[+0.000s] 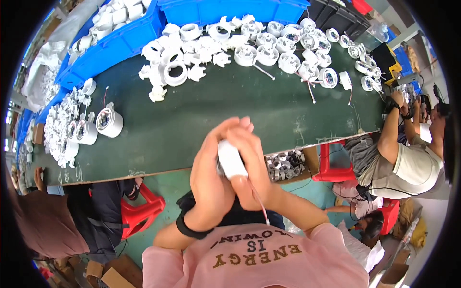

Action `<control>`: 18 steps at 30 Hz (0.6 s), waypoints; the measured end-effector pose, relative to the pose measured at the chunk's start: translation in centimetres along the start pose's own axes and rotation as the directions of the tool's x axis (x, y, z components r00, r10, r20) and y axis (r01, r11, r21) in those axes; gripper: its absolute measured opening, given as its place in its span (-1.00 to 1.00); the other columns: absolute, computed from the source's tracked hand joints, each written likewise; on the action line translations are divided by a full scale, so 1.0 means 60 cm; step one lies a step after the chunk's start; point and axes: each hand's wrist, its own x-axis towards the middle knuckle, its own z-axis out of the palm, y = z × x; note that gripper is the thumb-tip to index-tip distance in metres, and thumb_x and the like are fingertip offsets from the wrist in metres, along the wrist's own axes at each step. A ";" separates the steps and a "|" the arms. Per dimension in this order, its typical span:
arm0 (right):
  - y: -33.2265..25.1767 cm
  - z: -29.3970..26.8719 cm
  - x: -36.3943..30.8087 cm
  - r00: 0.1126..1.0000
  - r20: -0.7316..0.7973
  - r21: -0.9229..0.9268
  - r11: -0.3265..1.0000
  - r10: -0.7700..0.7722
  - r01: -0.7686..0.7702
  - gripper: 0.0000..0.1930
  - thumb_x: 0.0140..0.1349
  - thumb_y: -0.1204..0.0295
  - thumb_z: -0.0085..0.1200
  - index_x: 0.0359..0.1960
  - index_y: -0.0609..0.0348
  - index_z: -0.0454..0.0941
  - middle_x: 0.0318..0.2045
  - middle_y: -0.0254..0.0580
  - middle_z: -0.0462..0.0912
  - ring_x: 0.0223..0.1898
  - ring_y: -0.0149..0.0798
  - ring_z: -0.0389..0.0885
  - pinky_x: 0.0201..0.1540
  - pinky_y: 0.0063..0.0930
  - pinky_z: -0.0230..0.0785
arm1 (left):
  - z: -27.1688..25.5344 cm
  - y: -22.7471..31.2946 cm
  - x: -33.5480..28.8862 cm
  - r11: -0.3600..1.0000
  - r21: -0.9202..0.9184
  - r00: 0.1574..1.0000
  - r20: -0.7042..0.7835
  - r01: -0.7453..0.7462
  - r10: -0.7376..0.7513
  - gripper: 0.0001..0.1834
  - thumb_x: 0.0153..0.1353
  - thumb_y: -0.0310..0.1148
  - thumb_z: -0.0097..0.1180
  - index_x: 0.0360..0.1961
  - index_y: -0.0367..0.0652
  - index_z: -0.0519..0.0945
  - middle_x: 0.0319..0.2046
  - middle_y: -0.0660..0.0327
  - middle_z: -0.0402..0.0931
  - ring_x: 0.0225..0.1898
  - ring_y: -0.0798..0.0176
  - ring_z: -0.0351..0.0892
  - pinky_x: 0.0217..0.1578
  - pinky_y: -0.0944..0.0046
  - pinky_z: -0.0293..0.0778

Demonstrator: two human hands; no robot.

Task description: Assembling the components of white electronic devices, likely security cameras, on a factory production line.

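One white part [232, 161], one thin cable [260, 197]
Two hands, the left hand [209, 177] and right hand [253, 161], are wrapped around the part from either side, palms inward, pointing forward, near the edge of the green table [168, 120]; the white pieces [246, 57] beyond are too crowded to count

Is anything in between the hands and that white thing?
Nothing I can see: the left hand and right hand are cupped around the white part. Its thin wire hangs out at the near end. The palms' insides are hidden.
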 end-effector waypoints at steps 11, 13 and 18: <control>0.040 -0.025 0.035 0.919 0.384 -0.116 0.992 0.090 -0.049 -0.36 0.07 0.42 0.10 0.23 0.26 0.22 0.11 0.09 0.32 0.10 0.13 0.29 0.15 -0.09 0.07 | -0.052 0.004 -0.011 0.969 0.184 0.986 -0.046 0.163 -0.157 -0.35 0.33 -0.26 -0.07 0.34 -0.29 0.04 0.19 0.01 0.22 0.20 0.22 0.25 0.20 0.23 0.21; 0.030 -0.026 0.058 0.895 0.440 -0.086 0.995 0.078 -0.045 -0.33 0.07 0.43 0.09 0.26 0.25 0.20 0.15 0.09 0.30 0.14 0.11 0.26 0.19 -0.10 0.05 | -0.083 0.019 -0.003 0.962 0.262 0.997 -0.020 0.073 -0.070 -0.28 0.24 -0.42 0.09 0.35 -0.31 0.04 0.11 0.08 0.28 0.13 0.29 0.30 0.12 0.27 0.30; 0.078 -0.006 0.166 0.827 0.448 -0.132 0.940 0.339 -0.314 -0.51 0.11 0.37 0.15 0.12 0.07 0.41 -0.28 -0.11 0.60 -0.30 -0.16 0.58 -0.21 -0.38 0.38 | -0.139 0.093 -0.009 0.995 0.077 0.995 -0.080 0.059 -0.053 -0.59 0.13 -0.54 0.18 0.01 -0.26 0.38 -0.09 0.03 0.50 -0.14 0.07 0.62 -0.12 0.20 0.55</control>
